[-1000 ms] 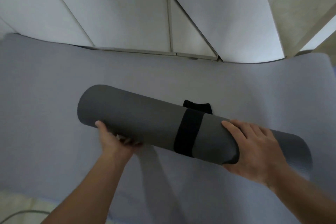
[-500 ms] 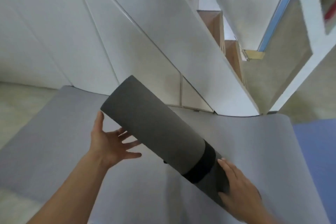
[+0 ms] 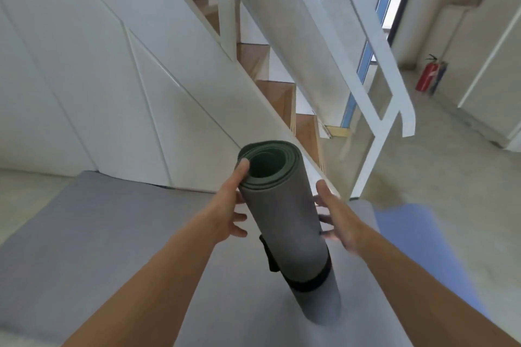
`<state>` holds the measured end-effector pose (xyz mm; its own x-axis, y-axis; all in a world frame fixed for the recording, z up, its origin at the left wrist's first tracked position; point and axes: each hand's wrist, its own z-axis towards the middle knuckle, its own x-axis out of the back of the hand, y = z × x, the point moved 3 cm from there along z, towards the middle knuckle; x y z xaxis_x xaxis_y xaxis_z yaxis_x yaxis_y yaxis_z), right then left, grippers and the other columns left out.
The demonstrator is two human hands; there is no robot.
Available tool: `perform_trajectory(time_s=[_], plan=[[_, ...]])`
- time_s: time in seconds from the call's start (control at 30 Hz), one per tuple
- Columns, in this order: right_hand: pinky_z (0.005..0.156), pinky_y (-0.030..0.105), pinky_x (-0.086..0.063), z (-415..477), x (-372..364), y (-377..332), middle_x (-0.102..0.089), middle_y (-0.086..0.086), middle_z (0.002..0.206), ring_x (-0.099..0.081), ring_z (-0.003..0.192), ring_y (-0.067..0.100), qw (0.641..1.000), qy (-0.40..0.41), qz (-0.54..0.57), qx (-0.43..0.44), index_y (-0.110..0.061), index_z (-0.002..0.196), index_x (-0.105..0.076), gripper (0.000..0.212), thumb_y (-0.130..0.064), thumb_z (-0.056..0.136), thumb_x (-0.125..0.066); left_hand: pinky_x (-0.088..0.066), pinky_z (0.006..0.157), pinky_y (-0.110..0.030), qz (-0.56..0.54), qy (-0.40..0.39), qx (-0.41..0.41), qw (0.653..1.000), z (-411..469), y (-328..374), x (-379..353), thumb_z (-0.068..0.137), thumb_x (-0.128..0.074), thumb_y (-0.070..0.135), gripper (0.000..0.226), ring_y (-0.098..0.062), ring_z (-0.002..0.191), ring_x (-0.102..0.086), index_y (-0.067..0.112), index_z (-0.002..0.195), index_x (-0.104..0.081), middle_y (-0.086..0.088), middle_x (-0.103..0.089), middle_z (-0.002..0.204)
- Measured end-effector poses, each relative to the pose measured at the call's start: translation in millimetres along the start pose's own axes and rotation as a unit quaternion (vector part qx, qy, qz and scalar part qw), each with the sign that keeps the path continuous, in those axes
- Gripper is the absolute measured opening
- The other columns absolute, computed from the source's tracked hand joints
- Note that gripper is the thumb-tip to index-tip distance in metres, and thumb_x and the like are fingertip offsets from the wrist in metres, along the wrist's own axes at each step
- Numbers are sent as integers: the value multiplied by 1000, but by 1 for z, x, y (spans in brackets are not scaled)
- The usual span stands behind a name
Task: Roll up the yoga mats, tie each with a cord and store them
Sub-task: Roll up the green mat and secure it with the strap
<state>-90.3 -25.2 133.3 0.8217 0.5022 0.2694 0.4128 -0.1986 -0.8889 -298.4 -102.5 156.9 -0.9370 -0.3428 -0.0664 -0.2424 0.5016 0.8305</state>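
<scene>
Grey mat roll (image 3: 284, 220) stands between left hand (image 3: 225, 214) and right hand (image 3: 338, 220), both open, so close the grip evenly above the black cord (image 3: 307, 284).

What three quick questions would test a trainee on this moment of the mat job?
1. True or false: the rolled mat lies flat on its side.
2. What colour is the strap round it?
3. What stands on the floor at far right? A. bucket B. fire extinguisher C. chair

Key: 1 false, it stands on end; 2 black; 3 B.
</scene>
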Motion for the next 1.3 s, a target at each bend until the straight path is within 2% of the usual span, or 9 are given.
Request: perform_trajectory(time_s=[0.17,0.33,0.43,0.6,0.7,0.77,0.87,1.07,1.3], plan=[[101,52,-47,-47,26,-29,-48,4,140,-53,121,31,1000,17,6,-11,-30,142,-34,101,-87,58,-36,-57,73,-44,17,-18,-63,998,-35,18,-45,84,-60,60,55,-33,100,-63,23,123,-60,-6,-62,120],[93,49,-52,-66,42,-50,-66,5,122,-61,114,28,1000,26,11,12,-27,131,-57,114,-102,51,-26,-61,73,-46,135,-35,-81,987,-52,24,-50,79,-67,56,58,-34,99,-65,22,125,-53,-7,-61,119],[77,33,-46,-57,38,-75,-68,0,115,-63,103,18,991,72,-101,51,-27,126,-60,95,-94,71,-23,-58,78,-46,195,-33,-78,977,-54,20,-54,87,-65,45,46,-31,98,-64,20,123,-50,-7,-62,115],[95,42,-47,-25,30,-89,-60,-1,128,-57,109,21,910,99,-388,103,-31,134,-50,73,-78,90,-14,-47,101,-56,215,-31,-95,971,-30,38,-63,64,-75,65,99,-32,122,-53,28,147,-34,-5,-50,142],[91,44,-49,-10,25,-91,-63,-1,117,-57,100,20,887,97,-431,136,-32,125,-53,56,-67,97,-18,-39,112,-47,218,-35,-149,964,-9,52,-62,67,-85,42,109,-27,133,-44,27,156,-22,-3,-37,152],[91,45,-49,-2,21,-95,-63,-1,114,-57,98,20,878,89,-447,147,-32,123,-53,53,-65,98,-20,-48,103,-42,210,-52,-163,963,3,58,-58,76,-82,26,79,-26,117,-59,16,144,-43,-7,-57,133],[89,46,-48,7,16,-100,-62,-3,111,-56,99,21,877,86,-448,154,-33,120,-53,48,-63,96,-23,-56,84,-39,208,4,-197,958,11,62,-48,76,-83,24,31,-27,93,-69,10,96,-64,-10,-71,94],[85,43,-53,1,21,-104,-62,-4,101,-59,90,19,854,34,-502,134,-33,122,-47,53,-50,75,-64,-60,81,-44,293,52,-232,926,3,68,-50,70,-85,43,36,-21,81,-70,13,82,-68,-4,-72,81],[77,39,-52,56,35,-126,-63,-9,83,-59,78,11,859,0,-487,161,-36,86,-56,26,-41,74,-78,-60,83,-46,319,-10,-195,927,41,100,-45,70,-83,52,46,-24,84,-72,9,82,-72,-8,-74,83]])
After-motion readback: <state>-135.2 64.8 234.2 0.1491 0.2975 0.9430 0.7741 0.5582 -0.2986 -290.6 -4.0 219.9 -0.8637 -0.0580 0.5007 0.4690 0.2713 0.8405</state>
